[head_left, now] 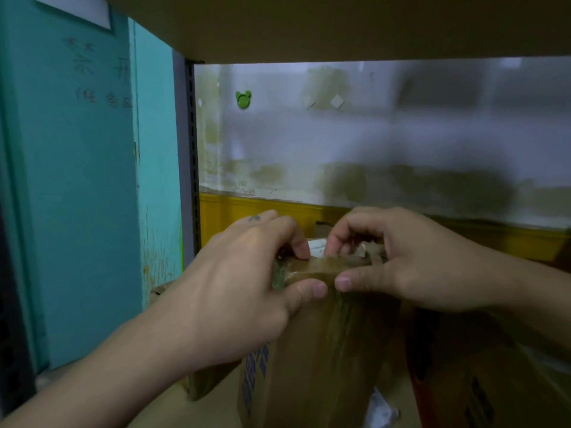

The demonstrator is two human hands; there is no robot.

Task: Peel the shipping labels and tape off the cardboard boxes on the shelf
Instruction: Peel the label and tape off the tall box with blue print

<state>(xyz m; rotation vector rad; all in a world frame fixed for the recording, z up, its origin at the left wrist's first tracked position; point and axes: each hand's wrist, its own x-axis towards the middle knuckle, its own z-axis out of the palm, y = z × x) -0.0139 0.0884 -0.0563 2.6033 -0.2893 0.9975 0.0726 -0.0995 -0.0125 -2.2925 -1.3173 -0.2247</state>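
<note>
Head | left hand, right hand pinch box top edge | label mostly hidden

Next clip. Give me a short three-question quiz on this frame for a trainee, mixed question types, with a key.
1. True or false: the left hand and right hand both pinch the top edge of the cardboard box.
2. The green clip on the back wall sits: A) above the hands; B) on the box; C) in the right hand.
3. Fill in: glossy tape wraps the box's ___ edge.
Key: 1 true; 2 A; 3 top.
</note>
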